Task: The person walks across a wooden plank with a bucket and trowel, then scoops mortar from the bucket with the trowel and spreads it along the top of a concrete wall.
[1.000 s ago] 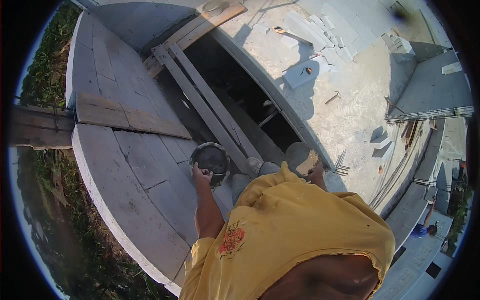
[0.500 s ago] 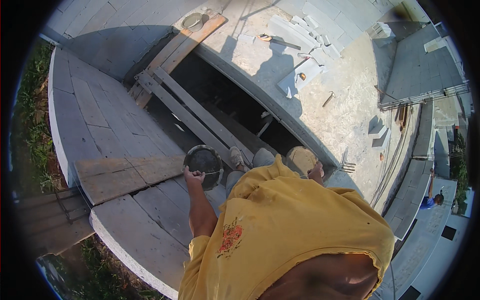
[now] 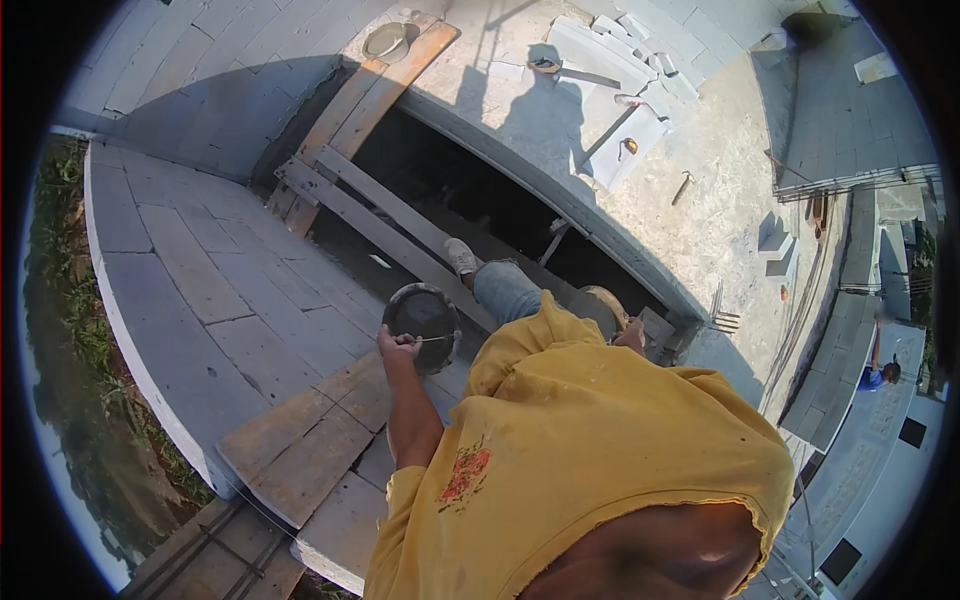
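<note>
At my left side hangs a dark round bucket [image 3: 388, 312], its rim crusted with grey. My left hand [image 3: 401, 343] is closed round its thin wire handle. A second bucket [image 3: 606, 297], with a pale tan rim, hangs at my right side, partly hidden by my yellow shirt. My right hand [image 3: 630, 337] is at its edge with the fingers curled; the grip itself is mostly covered by the shirt. One shoe [image 3: 461, 258] stands on a narrow plank [image 3: 385, 235] that spans a dark opening.
The dark opening [image 3: 440, 165] runs alongside the planks. Ahead, another bucket [image 3: 385, 43] sits on wide boards [image 3: 350, 108]. A block wall [image 3: 190, 260] rises at left. On the concrete floor lie a hand saw [image 3: 590, 77], a hammer [image 3: 683, 187] and pale blocks [image 3: 625, 145].
I have stepped forward along the planks, with one shoe now farther ahead. Both buckets have moved along with me. The wooden board at left has slipped back toward the lower edge.
</note>
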Demonstrator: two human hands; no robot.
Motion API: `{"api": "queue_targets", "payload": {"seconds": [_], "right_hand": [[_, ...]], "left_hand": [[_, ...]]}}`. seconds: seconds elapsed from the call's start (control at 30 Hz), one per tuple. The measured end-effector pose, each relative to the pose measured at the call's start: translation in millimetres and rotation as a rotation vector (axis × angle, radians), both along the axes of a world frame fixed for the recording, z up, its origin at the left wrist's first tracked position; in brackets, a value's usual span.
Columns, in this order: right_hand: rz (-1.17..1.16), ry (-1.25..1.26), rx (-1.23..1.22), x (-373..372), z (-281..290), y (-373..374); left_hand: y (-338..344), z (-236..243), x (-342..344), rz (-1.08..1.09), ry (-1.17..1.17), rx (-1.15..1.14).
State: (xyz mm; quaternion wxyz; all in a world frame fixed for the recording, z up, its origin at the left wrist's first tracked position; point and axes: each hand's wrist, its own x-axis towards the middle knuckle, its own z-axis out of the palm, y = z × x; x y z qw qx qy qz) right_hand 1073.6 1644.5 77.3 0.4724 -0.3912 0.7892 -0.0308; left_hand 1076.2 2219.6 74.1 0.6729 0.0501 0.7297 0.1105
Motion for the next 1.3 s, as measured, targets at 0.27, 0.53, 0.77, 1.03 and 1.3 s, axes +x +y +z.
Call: {"api": "queue_targets", "payload": {"seconds": [0.27,0.53,0.77,1.03,1.3], "right_hand": [[0.325,-0.008,0.053,147,-33,172],[0.369,-0.235,0.176,265,4,285],[0.376,-0.279,0.141,357,-11,374],[0.428,-0.273,0.07,414,-7,488],[0.469,-0.159,0.268,459,-33,584]], "left_hand": [[102,-11,52,0.033,0.008,-0.08],[224,10,116,0.136,0.016,0.029],[333,16,185,0.133,0.007,0.036],[439,1,258,0.07,0.053,0.025],[552,7,326,0.025,0.071,0.005]]}}
